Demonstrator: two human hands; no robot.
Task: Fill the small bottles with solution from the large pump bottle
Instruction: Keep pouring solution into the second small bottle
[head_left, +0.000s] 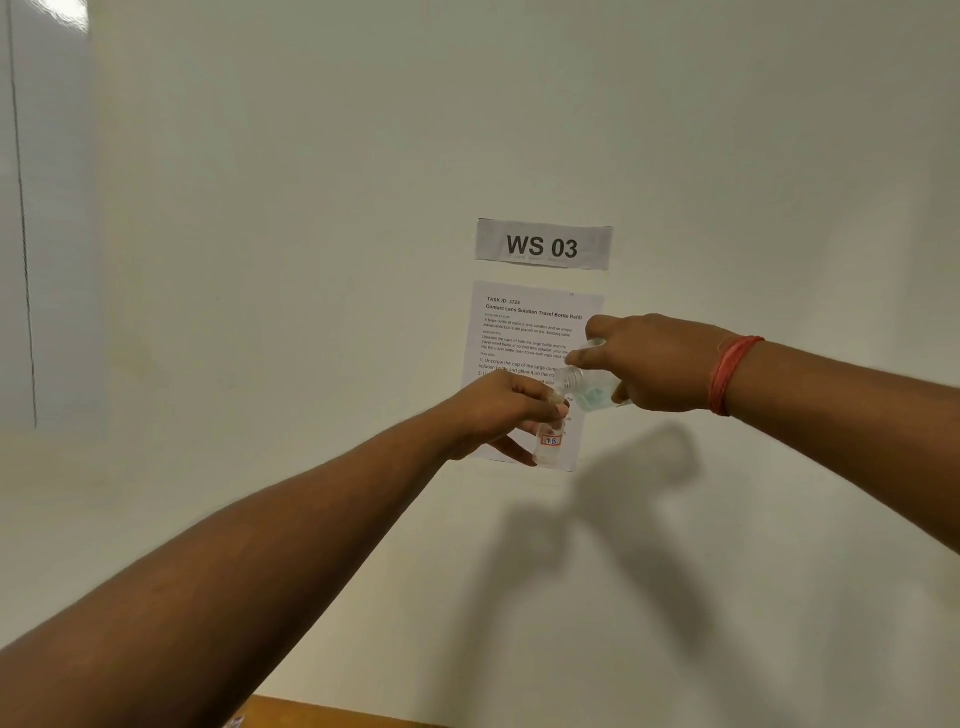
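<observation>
Bare forearms reach from the bottom corners toward a pale, smooth wall.

Wood-toned table edge (332, 714) shows at the bottom; on the wall hang a "WS 03" sign (543, 245) and a printed task sheet (524, 332). Left hand (498, 410) curls round a small clear bottle (549, 441), upright, labelled 78. Right hand (660, 364), red thread band (730, 374) at the wrist, grips a clear large bottle (589, 389) tilted with its threaded mouth just above the small one's opening.
</observation>
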